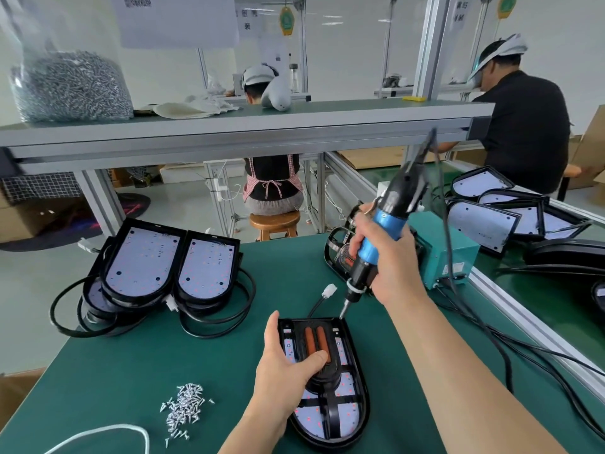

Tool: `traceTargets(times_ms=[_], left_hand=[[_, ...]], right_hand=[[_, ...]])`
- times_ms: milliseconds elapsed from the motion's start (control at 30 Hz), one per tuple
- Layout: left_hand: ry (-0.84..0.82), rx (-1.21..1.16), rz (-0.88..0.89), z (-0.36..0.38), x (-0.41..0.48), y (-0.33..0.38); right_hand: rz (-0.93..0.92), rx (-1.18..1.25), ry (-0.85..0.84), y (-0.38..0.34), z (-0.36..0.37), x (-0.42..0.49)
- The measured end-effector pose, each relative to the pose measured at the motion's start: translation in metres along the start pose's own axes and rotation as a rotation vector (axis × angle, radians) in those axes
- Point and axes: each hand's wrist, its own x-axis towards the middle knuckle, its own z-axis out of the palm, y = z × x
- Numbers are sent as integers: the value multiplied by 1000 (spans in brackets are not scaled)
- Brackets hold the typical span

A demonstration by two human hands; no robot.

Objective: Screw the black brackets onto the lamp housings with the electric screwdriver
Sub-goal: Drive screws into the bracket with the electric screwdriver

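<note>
Head view showed screws (183,406) on the surface (131,355). The left grip (284,365), fingers spread, pressed the black bracket (330,417) onto the lamp housing (362,407). The right grip (389,260) wrapped the electric screwdriver (383,231). I think its tip next had to meet the top corner hole.

Two hands (284,367) (393,263), one screwdriver (402,191), one screw heap (183,409)

One head-worn wide-angle view looks forward and down from the near edge of the bench (98,371), close over the left hand (284,365) and the right hand (389,267) gripping the screwdriver (388,221); the shelf (294,121) lies farther back.
</note>
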Motion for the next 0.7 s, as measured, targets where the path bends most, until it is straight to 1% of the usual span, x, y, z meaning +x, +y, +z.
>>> traceTargets(times_ms=[133, 367, 567, 700], left_hand=[[0, 5, -8, -1, -1, 3], [-29, 18, -29, -2, -1, 7], [-32, 31, -56, -2, -2, 9], [-45, 40, -81, -2, -3, 9]], right_hand=[[116, 257, 150, -5, -19, -11], [270, 556, 447, 8, -50, -44], [352, 729, 600, 16, -67, -74], [401, 737, 614, 27, -70, -92]])
